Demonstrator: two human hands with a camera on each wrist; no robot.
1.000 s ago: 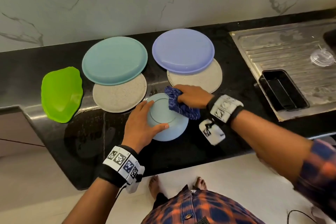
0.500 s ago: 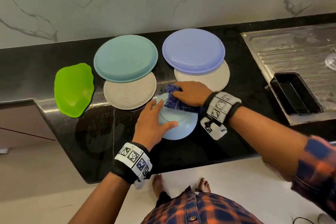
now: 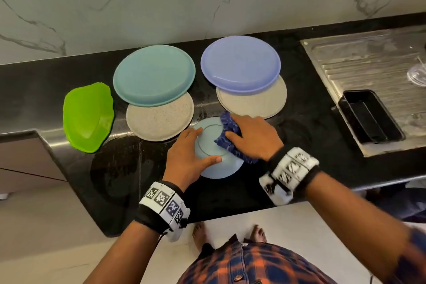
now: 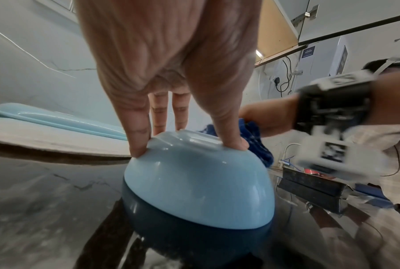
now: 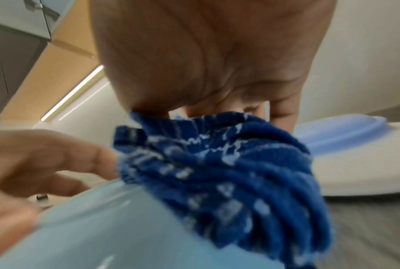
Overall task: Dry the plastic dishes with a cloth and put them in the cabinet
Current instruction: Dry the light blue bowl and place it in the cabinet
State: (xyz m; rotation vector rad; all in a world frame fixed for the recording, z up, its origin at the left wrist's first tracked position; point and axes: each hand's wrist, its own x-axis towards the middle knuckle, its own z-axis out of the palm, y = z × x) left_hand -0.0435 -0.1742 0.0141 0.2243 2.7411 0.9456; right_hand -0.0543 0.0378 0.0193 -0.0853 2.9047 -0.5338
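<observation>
Pale blue bowl (image 3: 215,145), upside down, glossy.

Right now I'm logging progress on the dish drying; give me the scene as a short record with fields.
dish in work: light blue bowl, upside down on the black counter
left hand: fingertips steadying the bowl's base
right hand: presses blue cloth on the bowl
waiting: teal plate, purple plate, two speckled plates, green dish
</observation>
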